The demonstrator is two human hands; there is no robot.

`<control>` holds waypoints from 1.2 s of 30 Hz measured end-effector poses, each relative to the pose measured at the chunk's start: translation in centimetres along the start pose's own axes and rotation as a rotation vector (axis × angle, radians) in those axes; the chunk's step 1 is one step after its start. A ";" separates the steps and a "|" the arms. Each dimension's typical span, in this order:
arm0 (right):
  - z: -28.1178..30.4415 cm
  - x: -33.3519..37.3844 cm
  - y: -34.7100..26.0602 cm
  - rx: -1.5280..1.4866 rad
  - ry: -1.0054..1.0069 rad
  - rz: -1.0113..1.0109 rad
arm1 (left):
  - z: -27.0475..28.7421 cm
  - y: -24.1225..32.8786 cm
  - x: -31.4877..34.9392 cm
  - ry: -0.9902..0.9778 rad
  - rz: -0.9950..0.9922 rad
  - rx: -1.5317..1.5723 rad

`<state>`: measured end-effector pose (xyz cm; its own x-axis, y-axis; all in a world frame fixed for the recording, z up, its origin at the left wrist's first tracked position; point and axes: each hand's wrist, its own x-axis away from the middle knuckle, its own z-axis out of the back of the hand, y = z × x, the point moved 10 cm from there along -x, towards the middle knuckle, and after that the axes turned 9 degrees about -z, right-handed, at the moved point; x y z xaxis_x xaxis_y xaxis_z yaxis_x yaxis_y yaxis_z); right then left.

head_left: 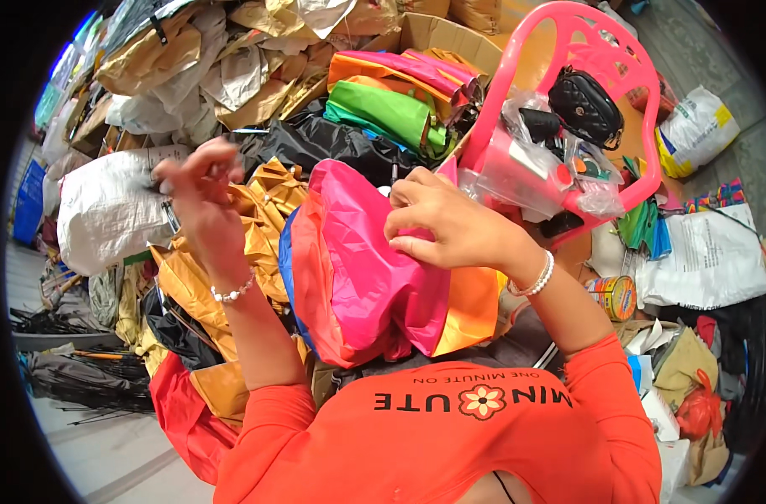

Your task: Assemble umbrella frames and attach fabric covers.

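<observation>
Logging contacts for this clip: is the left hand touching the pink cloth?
Apart. The head view shows the left hand, blurred, to the left of the pink cloth, with gold cloth visible in the gap between them.

A cluttered fabric workshop is suggested: shiny bright-pink cloth (362, 244) is spread over a lap, folded bright-green fabric (381, 111) is stacked, thin black rods (89, 382) are bundled, and a bulging white woven sack (114, 206) is wedged among heaped materials.
</observation>
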<state>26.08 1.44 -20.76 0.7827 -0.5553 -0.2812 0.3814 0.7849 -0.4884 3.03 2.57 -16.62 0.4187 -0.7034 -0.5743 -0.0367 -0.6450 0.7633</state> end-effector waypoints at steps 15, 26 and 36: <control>5.6 8.8 4.2 -0.091 0.490 -0.203 | 1.2 -17.8 7.5 -0.407 0.864 0.151; 23.4 49.9 3.9 0.736 0.740 -1.316 | 1.7 -23.3 3.0 -0.654 0.720 -0.121; 32.1 81.1 -22.1 1.034 0.740 -2.608 | -17.9 -18.4 17.9 -1.768 0.272 -0.746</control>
<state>96.85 -52.12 -6.26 -0.9178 0.1830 -0.3523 -0.1949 -0.9808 -0.0018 27.44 7.14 -35.64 -0.7942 -0.5133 0.3250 0.6006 -0.5821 0.5482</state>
